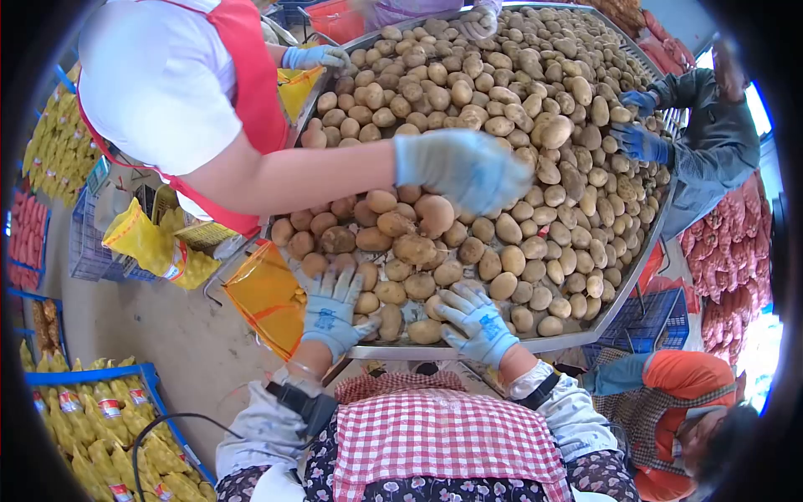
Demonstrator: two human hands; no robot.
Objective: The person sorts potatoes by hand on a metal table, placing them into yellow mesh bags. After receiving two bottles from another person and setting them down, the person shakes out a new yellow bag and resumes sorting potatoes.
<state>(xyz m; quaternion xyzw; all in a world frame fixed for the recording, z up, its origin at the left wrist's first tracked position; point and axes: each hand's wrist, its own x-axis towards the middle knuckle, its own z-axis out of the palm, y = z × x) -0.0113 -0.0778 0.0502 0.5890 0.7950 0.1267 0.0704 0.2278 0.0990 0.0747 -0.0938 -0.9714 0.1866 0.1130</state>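
Both of my hands wear light blue gloves and rest at the near edge of a metal sorting table (393, 353) heaped with potatoes (510, 219). My left hand (332, 313) lies with its fingers spread against potatoes at the near left corner. Farther right, my right hand (478, 321) is stretched out flat, its fingertips by the nearest potatoes. Neither hand grips anything that I can see. Between them several potatoes, such as a long one (424, 331), sit close to the rim.
A co-worker's blurred gloved hand (464, 170) reaches across the potatoes from the left. Another co-worker's blue gloves (642, 142) are at the right side. An orange-yellow bag (266, 299) hangs at the left corner. Blue crates (648, 318) and filled yellow bags (104, 410) stand around.
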